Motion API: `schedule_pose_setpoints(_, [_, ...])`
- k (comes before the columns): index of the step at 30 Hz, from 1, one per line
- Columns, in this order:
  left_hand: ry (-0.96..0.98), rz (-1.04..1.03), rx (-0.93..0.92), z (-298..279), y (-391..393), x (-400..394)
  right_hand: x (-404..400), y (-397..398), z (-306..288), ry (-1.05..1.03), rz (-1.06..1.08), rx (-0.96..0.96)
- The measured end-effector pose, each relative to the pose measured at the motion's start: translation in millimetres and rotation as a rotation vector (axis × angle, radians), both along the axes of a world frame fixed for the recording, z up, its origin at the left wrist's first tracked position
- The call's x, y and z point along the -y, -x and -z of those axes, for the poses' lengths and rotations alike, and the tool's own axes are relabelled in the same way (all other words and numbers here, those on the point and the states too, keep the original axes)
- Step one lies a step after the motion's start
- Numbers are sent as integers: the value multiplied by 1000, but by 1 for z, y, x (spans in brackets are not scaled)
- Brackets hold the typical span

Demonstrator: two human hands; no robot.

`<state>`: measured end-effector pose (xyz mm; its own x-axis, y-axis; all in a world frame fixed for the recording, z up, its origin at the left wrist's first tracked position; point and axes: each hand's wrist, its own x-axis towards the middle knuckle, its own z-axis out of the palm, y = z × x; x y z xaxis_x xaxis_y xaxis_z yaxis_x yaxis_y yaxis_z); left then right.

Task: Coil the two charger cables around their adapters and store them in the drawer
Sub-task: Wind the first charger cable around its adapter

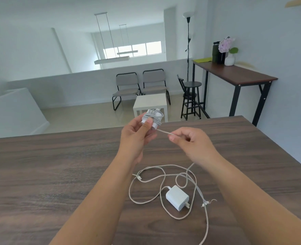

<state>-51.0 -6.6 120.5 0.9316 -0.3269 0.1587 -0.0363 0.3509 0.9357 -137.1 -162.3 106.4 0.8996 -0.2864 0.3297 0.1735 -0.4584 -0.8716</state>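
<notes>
No legible text anywhere.

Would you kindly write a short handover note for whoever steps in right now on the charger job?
Left hand holds the first adapter, already wrapped in several turns of cable.
Right hand pinches that cable's loose run, stretched between the hands.
Second adapter lies on the table, its cable in loose loops around it, untouched.
Done: most of the first coil.
Left: finish the first wrap, coil the second charger, put both in the drawer, which is not in view.
</notes>
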Motion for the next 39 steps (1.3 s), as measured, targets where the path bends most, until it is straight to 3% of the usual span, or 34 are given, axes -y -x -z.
schedule_pose_setpoints(3, [-152,16,56,6,0,-4,9,10,-15,291,-36,-31])
schedule_pose_setpoints(8, [-594,49,374,12,3,-11,19,19,-41,728,-106,-150])
schedule_pose_setpoints(13, [-876,104,561,7,13,-13,22,17,-56,804,-229,-199])
schedule_pose_setpoints(16, [-862,257,554,4,21,-15,27,8,-55,601,-280,-148])
schedule_pose_setpoints(20, [-579,429,390,0,28,-20,32,0,-44,117,-352,-77])
schedule_pose_setpoints(24, [-409,471,326,5,27,-23,22,-6,-24,-374,-416,-40])
schedule_pose_setpoints(27, [-169,426,193,13,29,-22,10,-10,-5,-717,-341,-40])
schedule_pose_setpoints(30, [63,362,84,20,32,-14,-3,-11,16,-765,-213,-58])
schedule_pose_setpoints(34, [217,415,-6,26,39,-5,-12,-7,28,-743,-185,-72])
schedule_pose_setpoints(39, [329,504,-147,36,43,-3,16,-1,32,-925,-485,-110])
